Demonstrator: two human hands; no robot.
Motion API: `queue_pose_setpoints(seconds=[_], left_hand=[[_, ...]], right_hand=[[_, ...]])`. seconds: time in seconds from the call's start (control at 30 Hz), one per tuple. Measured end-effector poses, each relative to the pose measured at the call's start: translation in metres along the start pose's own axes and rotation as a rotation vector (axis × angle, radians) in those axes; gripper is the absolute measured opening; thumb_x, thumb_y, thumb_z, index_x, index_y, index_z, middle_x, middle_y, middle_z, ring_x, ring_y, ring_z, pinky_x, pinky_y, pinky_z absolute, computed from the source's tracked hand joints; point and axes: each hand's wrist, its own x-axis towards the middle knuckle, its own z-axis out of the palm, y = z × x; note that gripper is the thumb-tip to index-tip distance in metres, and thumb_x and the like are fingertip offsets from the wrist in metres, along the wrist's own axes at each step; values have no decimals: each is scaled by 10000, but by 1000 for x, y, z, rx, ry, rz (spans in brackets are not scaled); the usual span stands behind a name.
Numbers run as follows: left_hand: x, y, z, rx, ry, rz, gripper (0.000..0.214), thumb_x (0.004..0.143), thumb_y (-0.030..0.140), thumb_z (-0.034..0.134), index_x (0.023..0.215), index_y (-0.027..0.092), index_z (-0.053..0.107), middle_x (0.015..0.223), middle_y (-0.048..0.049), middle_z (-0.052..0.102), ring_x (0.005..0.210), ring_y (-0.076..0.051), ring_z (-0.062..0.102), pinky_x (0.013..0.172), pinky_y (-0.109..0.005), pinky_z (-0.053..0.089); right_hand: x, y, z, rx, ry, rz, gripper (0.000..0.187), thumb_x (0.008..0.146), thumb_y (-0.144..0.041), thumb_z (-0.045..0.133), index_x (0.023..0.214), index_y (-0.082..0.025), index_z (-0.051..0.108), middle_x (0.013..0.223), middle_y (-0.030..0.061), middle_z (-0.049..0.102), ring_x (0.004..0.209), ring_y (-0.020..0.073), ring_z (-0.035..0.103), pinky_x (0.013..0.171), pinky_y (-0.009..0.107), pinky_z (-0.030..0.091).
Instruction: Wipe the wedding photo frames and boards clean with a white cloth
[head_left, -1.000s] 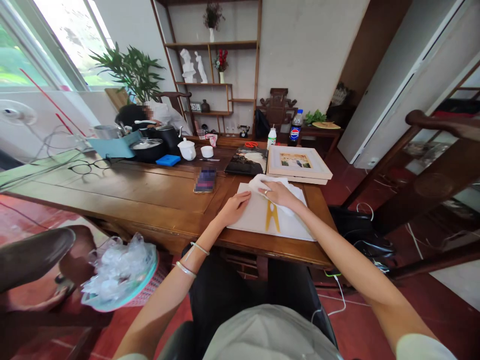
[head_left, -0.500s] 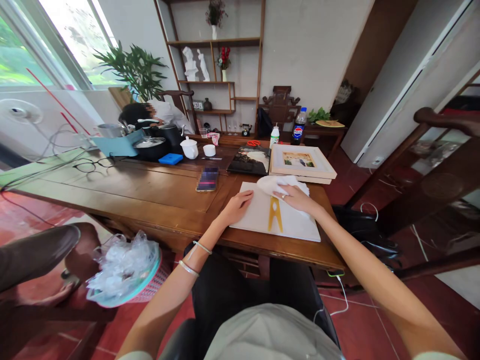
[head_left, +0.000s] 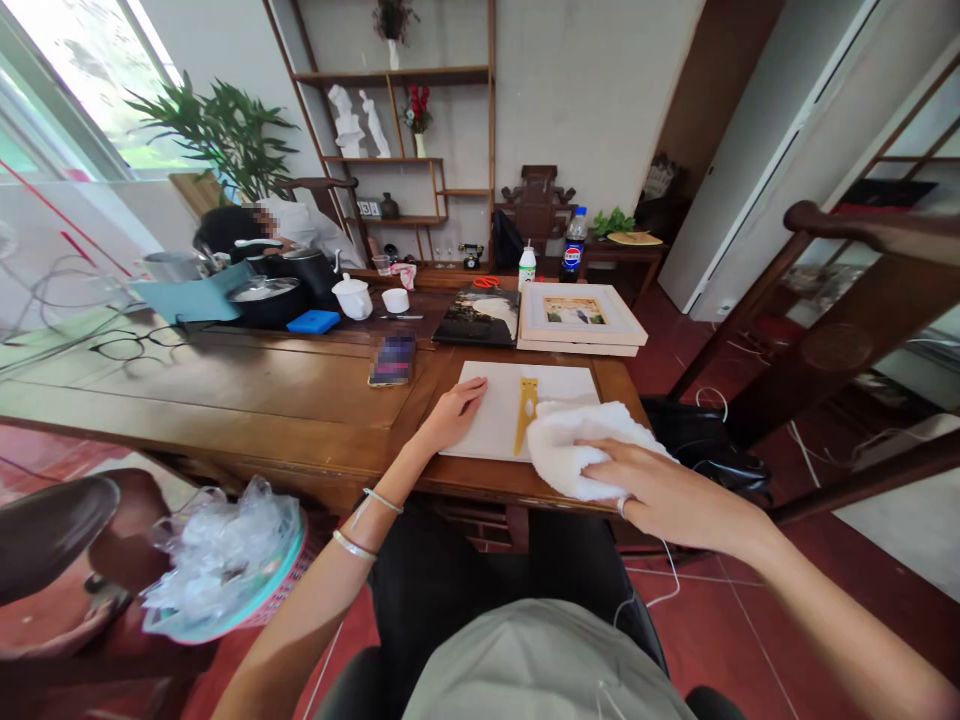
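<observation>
brown polished wooden table [head_left: 322, 370] stretches across the room, and near its front edge, towards the right end, a flat white rectangular board [head_left: 495, 410] lies flat. this looks light, thin and fairly stiff, best taken by two opposite edges; its corners could dent and its surface may mark.

at its front right corner sits a white, fluffy bunched cloth [head_left: 566, 430], which should be soft, limp and nearly weightless, easiest to grasp by its gathered middle. the right hand [head_left: 651, 490] holds it, fingers bent over the folds, the thumb hidden. the left hand [head_left: 454, 415] rests at the board's left side, palm down, fingers extended and close together.

on the board is a flat yellow piece with a hole [head_left: 523, 428], just beside the cloth; whether it is loose or printed, i cannot tell.

counted by size: one table, one pale cream picture frame [head_left: 625, 315], perhaps stacked on another, one board, one glossy black panel [head_left: 457, 322], one cloth, two bottles, dark cola [head_left: 572, 258] and small white [head_left: 527, 268], one phone [head_left: 392, 360], one yellow piece.
</observation>
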Motion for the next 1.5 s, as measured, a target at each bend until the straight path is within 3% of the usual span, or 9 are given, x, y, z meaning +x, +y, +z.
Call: queue_pose_setpoints(seconds=[0.13, 0.37, 0.57, 0.8, 0.93, 1.1, 1.23, 1.37, 1.5], left_hand=[[0, 0, 0, 1, -6, -2, 380, 875, 268, 395, 1164, 149, 610, 1316, -71, 533, 1236, -207, 476, 1095, -368, 318], [0, 3, -2, -8, -11, -9, 394, 877, 283, 401, 1174, 122, 603, 1311, -96, 534, 1238, -217, 474, 1096, -367, 316], [0, 3, -1, 5, 0, -9, 398, 879, 277, 396, 1180, 114, 599, 1312, -99, 533, 1232, -208, 481, 1092, -358, 323], [0, 2, 0, -10, 2, -7, 387, 876, 265, 394, 1174, 136, 603, 1313, -91, 532, 1239, -222, 472, 1096, -404, 307], [0, 1, -1, -17, -6, 3, 385, 877, 273, 401, 1181, 143, 599, 1318, -84, 529, 1248, -219, 463, 1097, -397, 308], [0, -1, 0, -13, 8, 10, 390, 884, 288, 395, 1190, 147, 593, 1320, -76, 529, 1241, -203, 471, 1094, -371, 319], [0, -1, 1, -7, 13, 6, 390, 882, 286, 396, 1185, 144, 597, 1311, -79, 537, 1238, -202, 475, 1093, -367, 321], [-1, 0, 0, -2, 0, -7, 396, 882, 281, 396, 1195, 133, 589, 1319, -87, 528, 1242, -199, 470, 1097, -361, 315], [-1, 0, 0, -4, -2, -7, 394, 883, 285, 398, 1181, 123, 597, 1315, -94, 530, 1243, -208, 469, 1097, -367, 314]], right_hand=[[29, 41, 6, -19, 11, 47, 465, 668, -45, 465, 1073, -207, 626, 1292, 72, 523, 1199, 256, 463, 968, 365, 388], [98, 112, 29, -182, 260, 97, 331, 892, -280, 445, 1153, -130, 584, 1302, 162, 513, 1341, 272, 262, 1069, 479, 221], [68, 73, 31, -253, 237, 50, 331, 861, -183, 448, 1156, -121, 584, 1305, 206, 492, 1278, 293, 374, 1018, 499, 291], [0, 1, -2, -116, -6, -21, 491, 661, -14, 454, 1071, -218, 633, 1298, 94, 517, 1243, 266, 416, 1015, 415, 344], [21, 19, -6, -77, -46, 24, 387, 778, -95, 447, 1108, -204, 617, 1266, 119, 531, 1208, 260, 455, 980, 400, 380], [81, 79, 17, -141, 146, 59, 302, 868, -301, 477, 1096, -161, 617, 1382, 171, 409, 1329, 309, 269, 1028, 517, 277], [105, 107, 22, -173, 177, 50, 282, 887, -256, 437, 1105, -173, 594, 1421, 142, 370, 1366, 284, 182, 1042, 567, 201], [93, 95, 18, -205, 145, 33, 307, 880, -174, 399, 1135, -139, 567, 1354, 194, 442, 1337, 280, 267, 1023, 556, 240], [54, 45, 17, -214, 95, 3, 360, 760, -62, 453, 1073, -156, 603, 1348, 185, 449, 1311, 306, 308, 1014, 539, 277]])
